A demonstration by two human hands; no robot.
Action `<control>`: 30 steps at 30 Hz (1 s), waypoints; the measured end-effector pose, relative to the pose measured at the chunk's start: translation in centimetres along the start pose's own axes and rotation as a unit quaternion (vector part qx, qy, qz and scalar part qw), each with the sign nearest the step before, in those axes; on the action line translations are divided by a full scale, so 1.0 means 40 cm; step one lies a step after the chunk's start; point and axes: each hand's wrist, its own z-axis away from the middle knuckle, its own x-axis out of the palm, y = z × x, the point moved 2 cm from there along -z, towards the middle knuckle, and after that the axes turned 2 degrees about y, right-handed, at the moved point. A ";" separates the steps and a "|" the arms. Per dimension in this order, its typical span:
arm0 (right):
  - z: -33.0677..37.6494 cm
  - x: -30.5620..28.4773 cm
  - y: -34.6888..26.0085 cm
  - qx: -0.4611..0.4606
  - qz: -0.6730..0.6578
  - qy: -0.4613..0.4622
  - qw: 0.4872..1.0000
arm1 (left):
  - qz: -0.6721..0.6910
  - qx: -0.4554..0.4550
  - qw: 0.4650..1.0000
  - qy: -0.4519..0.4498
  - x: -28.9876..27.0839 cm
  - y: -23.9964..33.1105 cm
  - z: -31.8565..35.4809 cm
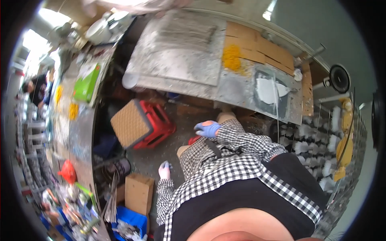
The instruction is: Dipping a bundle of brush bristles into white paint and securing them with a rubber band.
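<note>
So the thing sitting closest to both hands is a stool point(130, 123) with a woven tan top and red legs. It's lying ahead and to the left of the left hand point(165, 170), and straight off to the left of the right hand point(207, 129). Neither hand is touching it. Which one's nearer? Honestly can't tell with this lens. The seat's looking squarish, so no real long axis, and it seems to be standing upright.

The right hand, in a bluish glove, is resting over the checked apron point(197, 156), fingers loosely spread, nothing showing in it. The left is hanging low; can't tell whether it's open or curled.

The grey floor point(150, 160) is stretching between the left hand and the stool. A cardboard box point(138, 193) is sitting left of and behind that hand. A dusty workbench point(233, 91) is running ahead of the right hand, with white bristly pieces point(305, 146) racking up off to its right.
</note>
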 end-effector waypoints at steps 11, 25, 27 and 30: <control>0.257 -0.314 0.176 -0.047 -0.243 0.205 0.947 | -0.344 0.547 0.762 -0.041 0.620 0.601 -0.001; 1.246 -0.687 0.264 0.166 0.184 0.554 0.795 | -0.333 0.683 0.647 -0.061 1.059 0.733 0.267; 1.386 -0.744 0.285 0.041 0.091 0.727 0.679 | -0.337 0.702 0.625 -0.059 1.082 0.739 0.294; 1.690 -0.890 0.474 0.387 0.401 0.603 0.571 | -0.325 0.722 0.607 -0.062 1.104 0.723 0.295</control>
